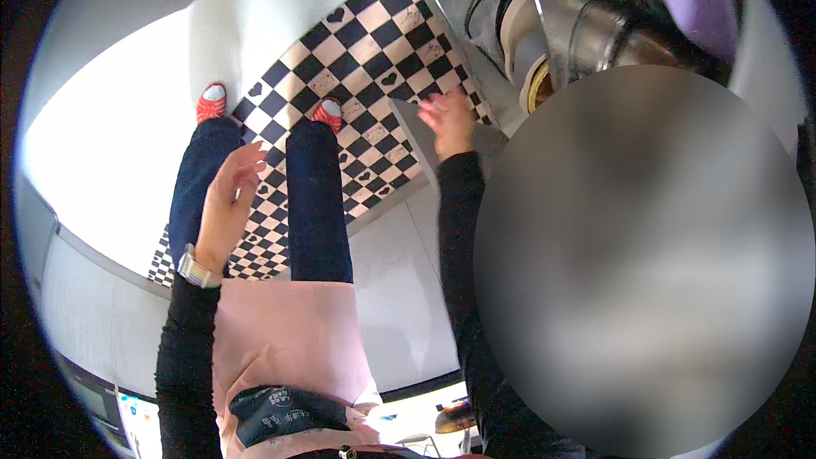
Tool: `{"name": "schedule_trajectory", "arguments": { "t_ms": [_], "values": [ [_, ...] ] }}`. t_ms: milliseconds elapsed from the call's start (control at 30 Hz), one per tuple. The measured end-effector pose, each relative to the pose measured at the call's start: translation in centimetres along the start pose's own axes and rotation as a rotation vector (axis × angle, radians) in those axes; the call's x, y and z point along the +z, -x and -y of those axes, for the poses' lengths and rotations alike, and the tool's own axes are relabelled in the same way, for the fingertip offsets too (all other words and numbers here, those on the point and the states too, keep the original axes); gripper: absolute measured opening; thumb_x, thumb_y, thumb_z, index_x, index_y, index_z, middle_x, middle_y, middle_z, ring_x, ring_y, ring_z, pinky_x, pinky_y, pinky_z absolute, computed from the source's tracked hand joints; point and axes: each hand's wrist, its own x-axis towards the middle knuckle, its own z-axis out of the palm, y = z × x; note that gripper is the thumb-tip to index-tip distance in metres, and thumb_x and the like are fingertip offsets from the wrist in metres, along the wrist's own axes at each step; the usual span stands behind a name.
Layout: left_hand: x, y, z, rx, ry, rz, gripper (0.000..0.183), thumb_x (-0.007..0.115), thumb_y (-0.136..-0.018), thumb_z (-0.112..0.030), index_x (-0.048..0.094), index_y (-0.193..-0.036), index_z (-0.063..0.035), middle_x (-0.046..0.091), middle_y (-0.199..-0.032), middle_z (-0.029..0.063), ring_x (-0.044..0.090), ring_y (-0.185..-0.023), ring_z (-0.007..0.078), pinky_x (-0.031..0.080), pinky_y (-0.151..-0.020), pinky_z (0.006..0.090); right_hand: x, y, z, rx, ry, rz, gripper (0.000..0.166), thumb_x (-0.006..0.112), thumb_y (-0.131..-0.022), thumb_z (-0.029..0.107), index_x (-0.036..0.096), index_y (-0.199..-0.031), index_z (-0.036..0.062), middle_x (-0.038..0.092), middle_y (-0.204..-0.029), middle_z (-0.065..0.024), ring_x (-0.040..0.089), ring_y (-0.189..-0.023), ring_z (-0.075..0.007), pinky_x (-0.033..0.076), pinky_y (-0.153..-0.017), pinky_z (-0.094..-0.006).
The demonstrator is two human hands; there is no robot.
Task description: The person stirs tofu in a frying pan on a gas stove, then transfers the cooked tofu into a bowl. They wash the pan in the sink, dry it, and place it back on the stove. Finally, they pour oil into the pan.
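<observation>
My left hand (228,201), with a watch on its wrist, hangs over my left leg. It holds nothing, and its fingers are loosely bent and apart. Farther to the right, my right hand (449,121) is raised with the fingers spread and nothing in them. It overlaps a grey panel (414,140), perhaps a cabinet door or drawer front; whether they touch I cannot tell. Above and right of that hand are pale round dishes (517,35) and a bowl with a yellowish rim (540,86).
A black-and-white checked mat (357,64) lies under my feet. Shiny metal cookware (599,32) and a purple round object (698,0) are at upper right. A large blurred patch hides the right side. Pale grey cabinet fronts (401,293) run behind me.
</observation>
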Motion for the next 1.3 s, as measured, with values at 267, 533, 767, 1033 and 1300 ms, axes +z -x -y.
{"name": "schedule_trajectory", "arguments": {
  "t_ms": [267,533,767,1033,1300],
  "values": [
    [-9.6,12.7,-23.3,0.857,-0.694,-0.531,0.043,0.045,-0.092,0.002,0.048,-0.135,-0.0028,0.046,-0.141,0.0174,0.044,-0.132,0.0319,0.034,-0.111,0.043,17.4,23.8,-4.6,-0.08,0.164,0.762,0.035,0.056,-0.097,0.014,0.054,-0.129,0.0015,0.063,-0.102,-0.0014,0.058,-0.085,-0.0096,0.049,-0.078,-0.0226],
    [-28.1,6.1,-24.0,0.475,-1.053,-0.364,0.046,0.036,-0.105,-0.029,0.048,-0.136,0.0028,0.052,-0.137,0.021,0.048,-0.128,0.0332,0.034,-0.109,0.0349,5.8,39.4,-15.2,0.012,-0.188,0.495,0.03,0.056,-0.099,0.02,0.058,-0.125,0.0068,0.063,-0.108,0.0001,0.059,-0.091,-0.0083,0.05,-0.077,-0.0238],
    [-20.7,8.7,-23.8,0.44,-0.688,0.174,0.063,0.037,-0.104,-0.044,0.045,-0.135,0.0097,0.05,-0.138,0.0218,0.045,-0.129,0.027,0.032,-0.109,0.034,-7.0,56.0,-26.0,-0.097,0.367,-0.588,0.022,0.061,-0.081,0.011,0.068,-0.102,0.0066,0.069,-0.078,-0.0049,0.068,-0.074,-0.0174,0.054,-0.066,-0.032],
    [-8.3,16.8,-20.8,0.019,-0.767,0.715,0.039,0.062,-0.092,-0.039,0.058,-0.117,-0.0099,0.065,-0.106,0.0034,0.06,-0.098,0.0145,0.047,-0.085,0.0334,-2.1,67.4,-32.9,0.176,-0.46,-0.457,0.023,0.054,-0.093,0.02,0.069,-0.107,0.009,0.068,-0.079,-0.0056,0.065,-0.063,-0.0128,0.052,-0.052,-0.027],
    [9.5,24.5,-15.6,0.146,-1.133,1.063,0.037,0.058,-0.097,-0.027,0.058,-0.124,-0.0027,0.065,-0.106,0.0038,0.059,-0.089,0.0113,0.048,-0.075,0.0257,-5.6,67.2,-38.8,-0.007,-0.283,-0.969,0.024,0.056,-0.09,0.018,0.069,-0.102,0.0024,0.069,-0.075,-0.0123,0.067,-0.068,-0.0179,0.053,-0.064,-0.0314]
  ]
}}
